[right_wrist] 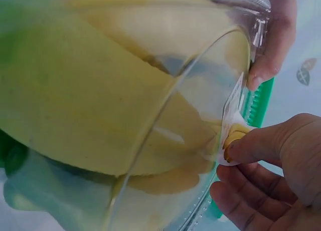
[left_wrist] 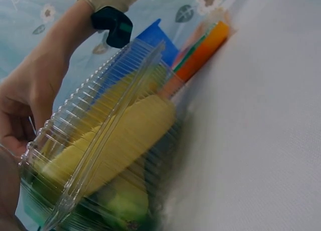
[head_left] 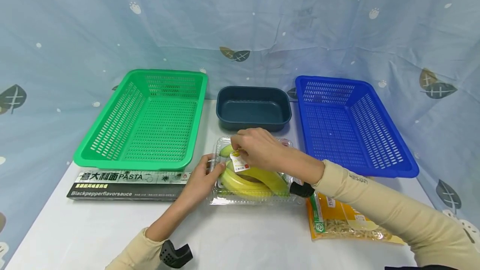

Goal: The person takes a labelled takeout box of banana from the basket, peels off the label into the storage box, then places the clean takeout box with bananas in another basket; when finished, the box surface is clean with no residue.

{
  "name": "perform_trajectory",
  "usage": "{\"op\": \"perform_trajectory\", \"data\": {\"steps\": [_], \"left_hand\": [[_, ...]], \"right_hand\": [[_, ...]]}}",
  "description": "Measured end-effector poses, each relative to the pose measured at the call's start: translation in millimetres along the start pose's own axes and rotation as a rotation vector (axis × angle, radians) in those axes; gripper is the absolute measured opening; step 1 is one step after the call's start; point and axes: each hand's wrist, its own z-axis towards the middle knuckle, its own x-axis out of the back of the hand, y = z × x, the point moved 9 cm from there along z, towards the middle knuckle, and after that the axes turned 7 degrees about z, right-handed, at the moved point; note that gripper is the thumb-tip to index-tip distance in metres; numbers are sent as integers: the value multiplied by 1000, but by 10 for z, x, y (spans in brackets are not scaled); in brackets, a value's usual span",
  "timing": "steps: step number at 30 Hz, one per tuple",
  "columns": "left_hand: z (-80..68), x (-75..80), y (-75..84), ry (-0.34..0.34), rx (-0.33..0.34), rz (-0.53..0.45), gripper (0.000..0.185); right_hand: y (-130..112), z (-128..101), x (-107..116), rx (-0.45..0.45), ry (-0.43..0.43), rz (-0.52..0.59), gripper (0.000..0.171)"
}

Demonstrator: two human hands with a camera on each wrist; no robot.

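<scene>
clear ribbed plastic clamshell box of yellow bananas [head_left: 252, 178] sitting on white counter [head_left: 240, 232] between green and blue baskets | left hand [head_left: 200, 180] fingers gripping box's left edge | right hand [head_left: 258, 149] fingers pinching white label tag [head_left: 238, 162] on lid

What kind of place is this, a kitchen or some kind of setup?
Probably a staged sorting table, not a kitchen: a leaf-print blue cloth backdrop surrounds a white table with an empty green plastic basket and blue plastic basket beside packaged groceries.
</scene>
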Motion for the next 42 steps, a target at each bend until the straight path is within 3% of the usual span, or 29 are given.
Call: {"op": "perform_trajectory", "data": {"steps": [10, 32, 38, 42], "left_hand": [[-16, -4, 38, 0, -3, -8, 56], [-38, -11, 43, 4, -7, -30, 57], [-83, -12, 71, 24, -20, 4, 66], [-183, -11, 151, 34, -57, 106, 78]], "right_hand": [[-89, -108, 127, 53, 32, 78, 19], [-292, -385, 416, 77, 65, 159, 17], [-322, -483, 443, 57, 58, 160, 18], [-347, -567, 480, 49, 63, 143, 17]]}}
